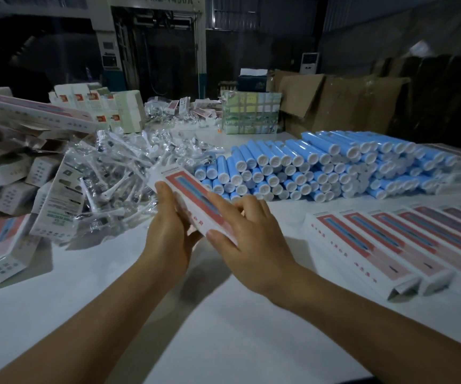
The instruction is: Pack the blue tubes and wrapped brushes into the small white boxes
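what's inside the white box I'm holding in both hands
Nothing inside shows. The white box with the red panel is held by the left hand and right hand, which cover its near end; its contents are hidden.

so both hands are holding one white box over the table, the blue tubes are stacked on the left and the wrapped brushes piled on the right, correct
Not quite: the sides are swapped. In the head view the blue tubes are stacked to the right of the hands and the wrapped brushes are piled to the left. The rest holds: the left hand and the right hand both hold one white box over the table.
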Tool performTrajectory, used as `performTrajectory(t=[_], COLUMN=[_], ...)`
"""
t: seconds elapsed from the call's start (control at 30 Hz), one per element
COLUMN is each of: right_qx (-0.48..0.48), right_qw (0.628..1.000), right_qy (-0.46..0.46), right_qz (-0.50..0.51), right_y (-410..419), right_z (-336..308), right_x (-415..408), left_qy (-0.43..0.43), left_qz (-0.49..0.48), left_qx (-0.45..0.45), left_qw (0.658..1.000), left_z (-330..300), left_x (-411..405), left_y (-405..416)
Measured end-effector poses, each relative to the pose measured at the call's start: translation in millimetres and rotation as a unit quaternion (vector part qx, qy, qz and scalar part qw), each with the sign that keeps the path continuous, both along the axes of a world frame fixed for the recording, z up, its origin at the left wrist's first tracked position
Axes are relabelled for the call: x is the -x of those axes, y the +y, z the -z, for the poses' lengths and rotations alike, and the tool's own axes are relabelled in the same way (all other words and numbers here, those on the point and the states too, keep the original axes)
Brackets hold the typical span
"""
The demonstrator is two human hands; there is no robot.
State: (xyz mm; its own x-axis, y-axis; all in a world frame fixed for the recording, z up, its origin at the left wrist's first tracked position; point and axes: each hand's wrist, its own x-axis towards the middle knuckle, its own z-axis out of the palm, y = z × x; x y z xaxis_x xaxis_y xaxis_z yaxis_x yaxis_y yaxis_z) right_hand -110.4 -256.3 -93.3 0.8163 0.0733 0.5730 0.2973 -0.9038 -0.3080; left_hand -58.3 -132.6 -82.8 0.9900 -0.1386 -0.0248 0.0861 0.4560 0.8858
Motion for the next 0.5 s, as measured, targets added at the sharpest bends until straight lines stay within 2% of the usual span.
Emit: performTrajectory(t=[0.07,0.17,0.3,0.37,0.5], right_qx=[0.050,0.092,0.156,0.194,0.212], right_qw=[0.998,0.992,0.968,0.940,0.906], right_qy=[-0.029,-0.027,0.065,0.126,0.135], right_qz=[0.037,0.085,0.186,0.251,0.339], right_y=[-11.1,-32.7,-72.0,-90.2,-111.3], right_z=[-11.1,-20.8,-5.3,3.8,8.5], right_x=[7.2,31.9,78.3,94.5,103.1], left_qy=[-0.023,-0.008,-0.013,-0.028,-0.059], left_qz=[-0.016,-0.024,-0.003,0.010,0.037], left_qx=[-0.032,-0.036,-0.053,-0.068,-0.107], left_qw=[0.999,0.999,0.998,0.997,0.992], left_z=[3.5,7.1,9.9,12.1,14.7], left_x=[-3.4,-9.7,-10.2,-8.3,-5.4], left_y=[4.0,12.6,12.4,9.2,7.2])
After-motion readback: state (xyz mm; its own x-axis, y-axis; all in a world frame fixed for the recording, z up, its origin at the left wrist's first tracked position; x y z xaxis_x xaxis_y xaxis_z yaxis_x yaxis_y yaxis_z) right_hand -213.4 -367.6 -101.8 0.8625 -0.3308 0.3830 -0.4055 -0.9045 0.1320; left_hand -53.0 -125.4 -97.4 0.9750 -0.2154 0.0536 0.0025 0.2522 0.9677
